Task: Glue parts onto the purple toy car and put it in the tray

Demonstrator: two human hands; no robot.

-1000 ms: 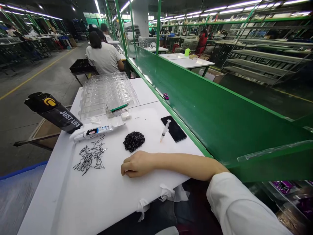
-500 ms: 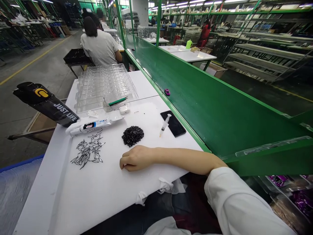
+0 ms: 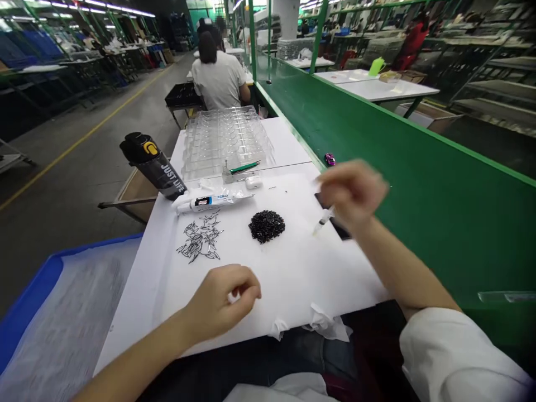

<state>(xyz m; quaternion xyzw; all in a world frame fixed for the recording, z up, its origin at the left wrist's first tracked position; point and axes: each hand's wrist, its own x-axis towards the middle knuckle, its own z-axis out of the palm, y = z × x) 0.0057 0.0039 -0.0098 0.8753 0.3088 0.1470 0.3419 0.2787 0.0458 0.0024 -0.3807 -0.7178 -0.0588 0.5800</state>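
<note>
My left hand (image 3: pixel 226 296) is over the front of the white tabletop, its fingers curled in and the thumb close to the forefinger. Nothing shows in the small gap between them. Smeared by motion, my right hand (image 3: pixel 354 190) is raised above a dark phone (image 3: pixel 341 230) and a small syringe (image 3: pixel 323 221), partly covering both. Whether it grips anything is unclear. Beyond my left hand lie a heap of small shiny black pieces (image 3: pixel 267 226) and, left of it, a scatter of thin black curved strips (image 3: pixel 199 240).
Behind the strips are a bagged glue tube (image 3: pixel 213 200), a small white case (image 3: pixel 253 182), green tweezers (image 3: pixel 245 167) and clear plastic trays (image 3: pixel 228 137). A black bottle (image 3: pixel 153 164) leans at left. A purple toy car (image 3: pixel 330 159) sits on the green conveyor (image 3: pixel 439 223). A blue-edged tray (image 3: pixel 54 262) stands lower left.
My right hand has lifted from the tabletop near the black heap and moved right and away from me. My left hand has come into view. The camera has turned left.
</note>
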